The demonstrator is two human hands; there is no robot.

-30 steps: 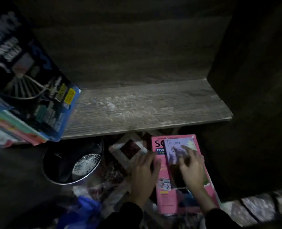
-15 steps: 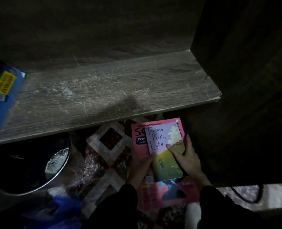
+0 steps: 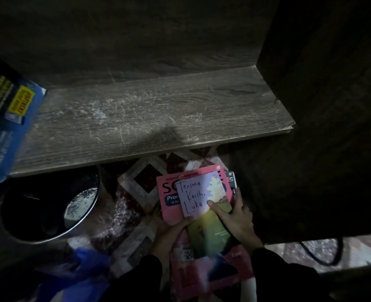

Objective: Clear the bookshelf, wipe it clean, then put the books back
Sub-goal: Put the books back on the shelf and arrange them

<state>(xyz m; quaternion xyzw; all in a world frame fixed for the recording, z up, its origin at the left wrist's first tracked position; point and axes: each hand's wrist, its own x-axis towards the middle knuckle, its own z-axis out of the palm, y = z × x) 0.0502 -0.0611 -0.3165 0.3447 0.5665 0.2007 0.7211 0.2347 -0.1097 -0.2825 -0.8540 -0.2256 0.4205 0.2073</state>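
Note:
A bare, dusty wooden shelf board (image 3: 149, 118) runs across the middle of the view. Below its front edge, over the patterned floor, both hands hold a small stack of books. A big pink book (image 3: 169, 205) lies underneath, and a small book with the handwritten title "Terima Kasih, Luka" (image 3: 197, 197) lies on top. My left hand (image 3: 171, 229) grips the stack's left edge, thumb on the small book. My right hand (image 3: 234, 219) holds the right edge with fingers spread over the cover. A dark book (image 3: 231, 178) peeks out beneath at the right.
Blue-covered books (image 3: 6, 118) lean at the shelf's left end. A dark metal-rimmed bucket (image 3: 49, 205) stands on the floor at lower left, with a blue cloth (image 3: 82, 267) in front of it. The cabinet's dark side wall (image 3: 332, 105) rises at right; a black cable (image 3: 323, 256) loops beyond it.
Both hands closed on the pink book and the small book and lifted them off the floor toward the shelf. The view shifted right, then back a little.

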